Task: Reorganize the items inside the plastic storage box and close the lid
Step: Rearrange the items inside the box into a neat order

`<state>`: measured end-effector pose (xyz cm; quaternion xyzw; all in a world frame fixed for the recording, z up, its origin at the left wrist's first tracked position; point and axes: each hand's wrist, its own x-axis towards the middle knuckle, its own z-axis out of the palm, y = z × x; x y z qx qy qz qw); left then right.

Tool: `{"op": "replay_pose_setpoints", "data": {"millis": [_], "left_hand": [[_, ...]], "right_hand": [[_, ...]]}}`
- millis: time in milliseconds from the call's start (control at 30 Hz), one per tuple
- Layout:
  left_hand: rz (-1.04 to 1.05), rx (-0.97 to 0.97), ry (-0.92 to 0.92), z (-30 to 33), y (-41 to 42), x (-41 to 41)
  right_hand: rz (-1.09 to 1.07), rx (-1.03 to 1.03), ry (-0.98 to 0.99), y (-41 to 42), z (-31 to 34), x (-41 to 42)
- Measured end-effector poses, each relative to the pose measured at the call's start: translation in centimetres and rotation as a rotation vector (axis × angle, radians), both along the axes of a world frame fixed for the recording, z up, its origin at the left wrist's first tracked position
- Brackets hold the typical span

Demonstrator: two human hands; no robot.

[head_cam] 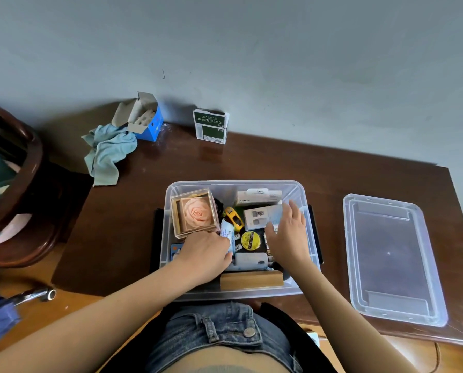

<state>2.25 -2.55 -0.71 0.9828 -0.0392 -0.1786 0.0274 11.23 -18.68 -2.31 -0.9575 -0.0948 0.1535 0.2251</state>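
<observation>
A person stands over a clear plastic storage box [168, 224] on a dark wooden table [265, 162], both hands down among its contents, in what looks like the sorting stage of the job, with the closing not yet begun. The left hand [203, 254] is curled around a small blue-and-white packet [227, 232] beside a clear display case holding a pink rose [195, 212], which sits in the box's far left corner. The right hand [289, 235] is released, fingers spread and fairly straight, lying over a pale carton [257, 215] near the middle; whether it presses on the carton or only hovers cannot be told. Around them lie a yellow toy car [234, 218], a yellow-labelled roll of tape [250, 240], a white box [258, 196] against the far wall and a wooden block [251, 279] along the near wall. The storage box sits close to the table's near edge, just in front of the person, its long axis running left to right, open side up. The lid [391, 259] lies flat on the table to the right, well apart from the box, its long axis running away from the person, crosswise to the box. The next move probably calls for settling the packet into a gap, then fetching the lid and turning it to line up with the rim.
</observation>
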Motion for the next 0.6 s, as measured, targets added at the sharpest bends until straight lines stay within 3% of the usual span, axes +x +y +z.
{"op": "replay_pose_setpoints", "data": {"millis": [100,233,367,600], "left_hand": [[-0.015,0.041,0.065,0.7,-0.6,0.2],[-0.026,0.011,0.042,2.3,-1.5,1.1],[-0.016,0.022,-0.095,3.6,-2.2,3.3],[-0.05,0.023,-0.028,3.1,-3.8,7.3]], "right_hand": [[0.003,-0.113,0.115,1.1,-0.6,0.4],[-0.011,-0.205,0.036,2.1,-1.1,1.0],[-0.052,-0.232,0.076,2.1,-1.2,1.3],[-0.094,-0.198,0.22,1.9,-1.7,1.3]]}}
